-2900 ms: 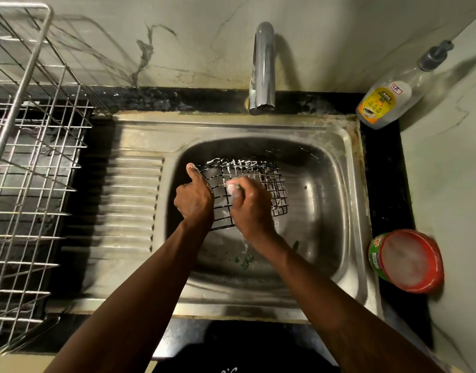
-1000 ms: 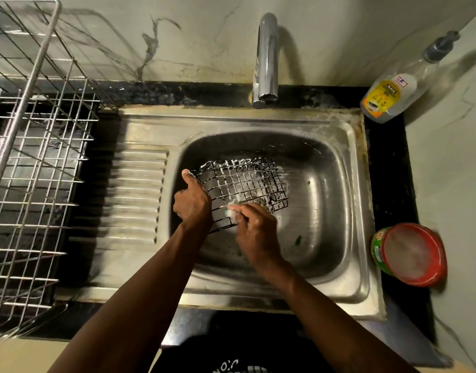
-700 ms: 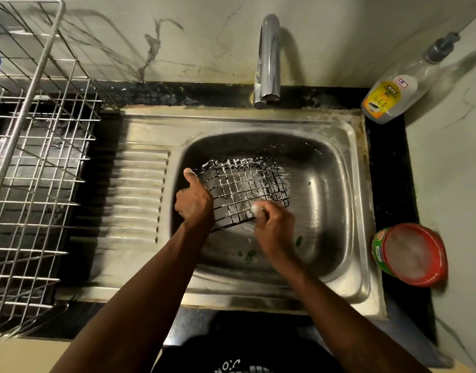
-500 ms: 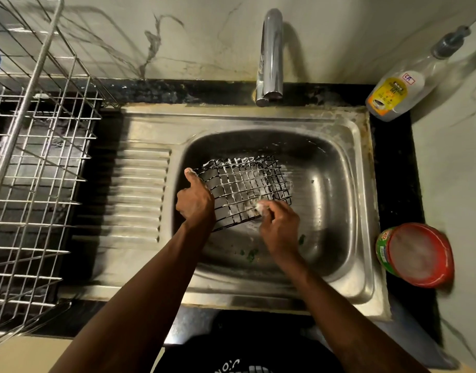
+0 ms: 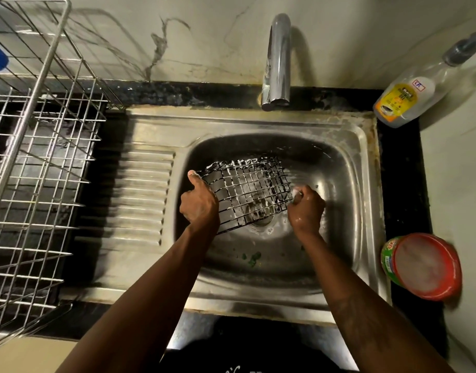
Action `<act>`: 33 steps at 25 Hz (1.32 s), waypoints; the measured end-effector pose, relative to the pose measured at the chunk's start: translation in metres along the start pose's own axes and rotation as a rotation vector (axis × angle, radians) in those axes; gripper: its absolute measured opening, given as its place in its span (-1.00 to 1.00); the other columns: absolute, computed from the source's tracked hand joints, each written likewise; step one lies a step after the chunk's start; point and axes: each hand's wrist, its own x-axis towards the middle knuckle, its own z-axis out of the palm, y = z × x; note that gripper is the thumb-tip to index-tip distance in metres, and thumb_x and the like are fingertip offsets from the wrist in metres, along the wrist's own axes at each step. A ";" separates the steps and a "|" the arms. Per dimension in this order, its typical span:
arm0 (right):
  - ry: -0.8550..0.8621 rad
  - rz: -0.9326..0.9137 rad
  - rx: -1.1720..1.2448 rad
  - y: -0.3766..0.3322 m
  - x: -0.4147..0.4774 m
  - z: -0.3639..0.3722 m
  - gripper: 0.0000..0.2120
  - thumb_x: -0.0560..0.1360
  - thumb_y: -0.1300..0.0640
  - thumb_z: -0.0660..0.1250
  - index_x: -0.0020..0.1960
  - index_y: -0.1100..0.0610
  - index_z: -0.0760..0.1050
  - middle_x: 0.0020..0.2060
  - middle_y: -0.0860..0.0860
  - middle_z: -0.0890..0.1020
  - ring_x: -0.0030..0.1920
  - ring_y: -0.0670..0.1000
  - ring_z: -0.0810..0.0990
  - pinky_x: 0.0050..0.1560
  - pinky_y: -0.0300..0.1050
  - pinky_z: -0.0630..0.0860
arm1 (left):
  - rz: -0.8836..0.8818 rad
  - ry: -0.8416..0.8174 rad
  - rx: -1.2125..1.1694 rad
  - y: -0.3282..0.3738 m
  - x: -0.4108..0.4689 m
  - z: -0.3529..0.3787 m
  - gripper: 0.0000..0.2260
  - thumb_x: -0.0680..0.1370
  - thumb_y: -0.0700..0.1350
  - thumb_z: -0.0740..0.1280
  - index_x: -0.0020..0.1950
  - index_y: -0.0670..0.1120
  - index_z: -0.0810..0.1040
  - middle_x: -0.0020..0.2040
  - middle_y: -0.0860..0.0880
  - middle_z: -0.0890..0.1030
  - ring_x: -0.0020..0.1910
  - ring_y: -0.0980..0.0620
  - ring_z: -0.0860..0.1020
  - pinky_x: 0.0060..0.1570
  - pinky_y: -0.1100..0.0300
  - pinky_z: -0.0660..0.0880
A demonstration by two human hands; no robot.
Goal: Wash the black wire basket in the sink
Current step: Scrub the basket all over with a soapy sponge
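The black wire basket (image 5: 247,189), streaked with white soap foam, hangs tilted over the bowl of the steel sink (image 5: 347,168). My left hand (image 5: 199,203) grips its left edge, thumb up along the wire. My right hand (image 5: 306,208) holds a small soapy scrubber (image 5: 296,194) against the basket's right edge. The drain shows through the mesh below.
The tap (image 5: 277,60) stands behind the bowl with no water running. A soap pump bottle (image 5: 409,100) leans at the back right. A red-rimmed tub of dish soap (image 5: 425,267) sits right of the sink. A steel dish rack (image 5: 35,168) fills the left.
My right hand has slid the scrubber from the basket's near middle to its right edge. My left hand keeps its grip on the left edge.
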 end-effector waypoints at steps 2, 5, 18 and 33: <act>-0.012 -0.270 0.115 -0.033 -0.008 -0.006 -0.80 0.49 0.33 0.35 0.05 0.16 0.65 -0.06 0.09 0.72 -0.06 0.08 0.68 -0.01 -0.02 0.62 | 0.013 -0.006 0.022 0.002 0.001 0.002 -0.23 0.62 0.36 0.05 0.35 -0.33 0.48 0.31 -0.35 0.52 0.30 -0.31 0.50 0.27 -0.07 0.43; -0.128 -0.608 0.334 -0.101 -0.009 0.000 -0.76 0.53 0.29 0.41 0.20 0.22 0.65 0.03 0.08 0.72 -0.03 -0.08 0.68 0.06 -0.28 0.60 | 0.094 -0.024 0.060 0.012 -0.003 0.004 -0.24 0.62 0.35 0.02 0.33 -0.33 0.51 0.29 -0.34 0.54 0.29 -0.30 0.50 0.28 -0.05 0.41; -0.116 -0.790 0.184 -0.070 -0.072 -0.010 -0.72 0.47 0.49 0.37 0.06 0.22 0.69 -0.08 0.12 0.70 -0.07 0.09 0.66 -0.05 -0.03 0.62 | 0.085 -0.033 0.123 0.011 0.007 0.003 -0.22 0.62 0.38 -0.01 0.33 -0.30 0.52 0.30 -0.32 0.54 0.30 -0.28 0.50 0.27 -0.03 0.40; -0.149 -0.667 0.170 -0.075 -0.051 -0.003 -0.79 0.53 0.39 0.33 -0.04 0.16 0.68 -0.12 0.04 0.71 -0.12 -0.03 0.65 -0.09 -0.21 0.57 | 0.058 -0.024 0.103 0.005 0.008 0.001 -0.22 0.62 0.36 0.01 0.36 -0.33 0.49 0.33 -0.33 0.52 0.32 -0.29 0.48 0.28 -0.05 0.40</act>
